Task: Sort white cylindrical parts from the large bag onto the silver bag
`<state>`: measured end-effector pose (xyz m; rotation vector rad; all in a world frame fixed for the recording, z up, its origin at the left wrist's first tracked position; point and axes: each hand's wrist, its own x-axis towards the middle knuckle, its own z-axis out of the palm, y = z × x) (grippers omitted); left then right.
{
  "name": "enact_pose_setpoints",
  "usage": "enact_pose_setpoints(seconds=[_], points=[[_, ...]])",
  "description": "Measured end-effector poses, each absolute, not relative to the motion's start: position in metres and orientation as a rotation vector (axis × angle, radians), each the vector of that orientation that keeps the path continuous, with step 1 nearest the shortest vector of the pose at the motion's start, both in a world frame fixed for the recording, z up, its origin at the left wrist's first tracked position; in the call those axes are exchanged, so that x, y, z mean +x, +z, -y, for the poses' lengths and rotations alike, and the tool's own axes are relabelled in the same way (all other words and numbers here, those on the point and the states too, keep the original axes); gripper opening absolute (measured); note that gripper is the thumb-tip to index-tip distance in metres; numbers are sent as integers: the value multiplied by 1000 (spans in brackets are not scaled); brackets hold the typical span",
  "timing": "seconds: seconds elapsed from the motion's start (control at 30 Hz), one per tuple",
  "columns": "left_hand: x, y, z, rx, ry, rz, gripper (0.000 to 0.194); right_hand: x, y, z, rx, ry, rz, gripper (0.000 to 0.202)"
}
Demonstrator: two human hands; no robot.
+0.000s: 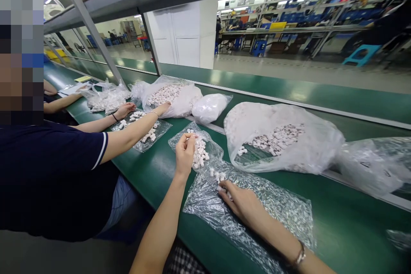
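My left hand (185,150) is raised over a small clear bag (215,147) with a pile of white pipe-like fittings (201,154). Its thumb and fingertips are pinched together; anything between them is too small to make out. Lower right, my right hand (239,199) rests on a large crinkled clear plastic sheet (279,203), its curled fingers closed round a white fitting (221,188). A few more fittings (217,175) lie just beyond those fingertips. Behind both hands sits a big open translucent bag (308,145) full of similar pieces.
At my left, a person in a dark shirt (48,171) reaches into another bag of fittings (167,94), beside loose pieces on plastic (149,135). A white bundled bag (210,108) stands between the large bags. The green bench (346,218) has a metal shelf frame (86,21) above it.
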<state>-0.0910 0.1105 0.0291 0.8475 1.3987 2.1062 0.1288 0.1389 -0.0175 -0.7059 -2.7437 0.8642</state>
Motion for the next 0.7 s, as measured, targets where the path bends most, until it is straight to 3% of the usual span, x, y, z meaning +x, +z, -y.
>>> enact_pose_setpoints(seconds=[0.13,0.27,0.37,0.47,0.63,0.7], points=[[-91,30,-110,846,2108,-1394,26,129,-21,-135,-648,766,2850,31],[-92,31,-110,841,2108,-1379,27,136,9,-139,-679,1197,2651,30],[-91,32,-110,835,2110,-1372,28,136,44,-147,-712,1308,2483,30],[-91,33,-109,838,2110,-1370,27,118,72,-156,-691,1101,2516,30],[-93,33,-109,832,2130,-1384,28,43,80,-166,-502,263,2918,21],[-96,31,-110,823,2150,-1393,28,10,76,-171,-409,202,2970,18]])
